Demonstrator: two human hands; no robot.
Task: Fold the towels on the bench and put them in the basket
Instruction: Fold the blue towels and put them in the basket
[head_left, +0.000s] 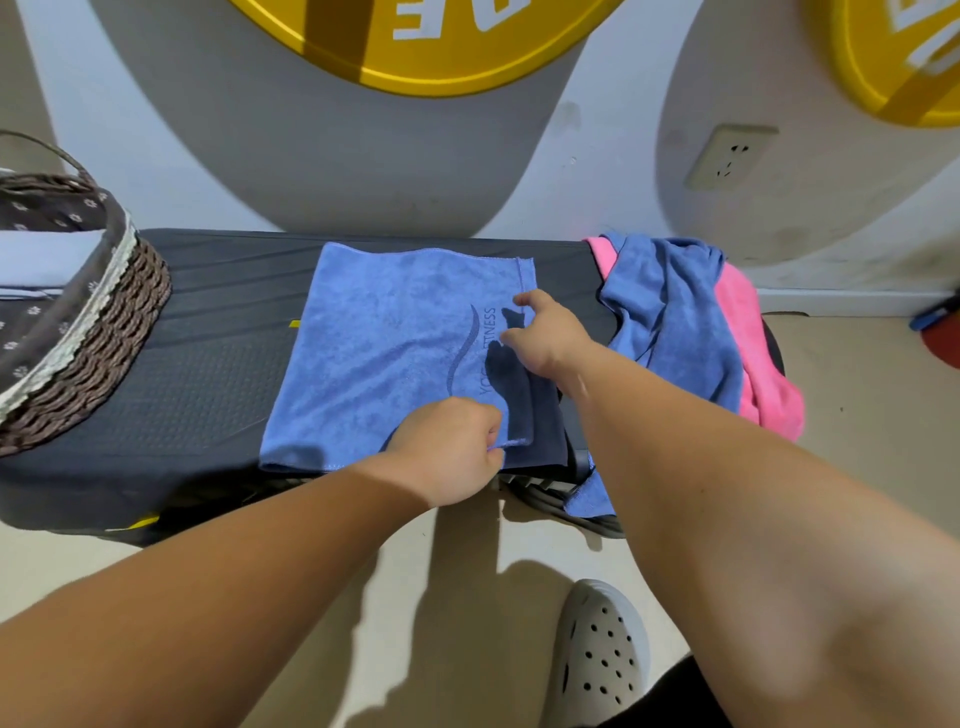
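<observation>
Forearms out, left hand (447, 452) pinches the blue towel (384, 353) by its near corner, right hand (550, 338) at the side edge (can't tell if it's gripping), probably squaring up a fold

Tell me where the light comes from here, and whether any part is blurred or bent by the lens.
Head view: hard shadows lie beside the right hand on the blue towel, longer ones on the floor, so a strong light seems overhead; the right forearm, nearest the camera, is smeared; the wide lens bows the bench edge.
</observation>
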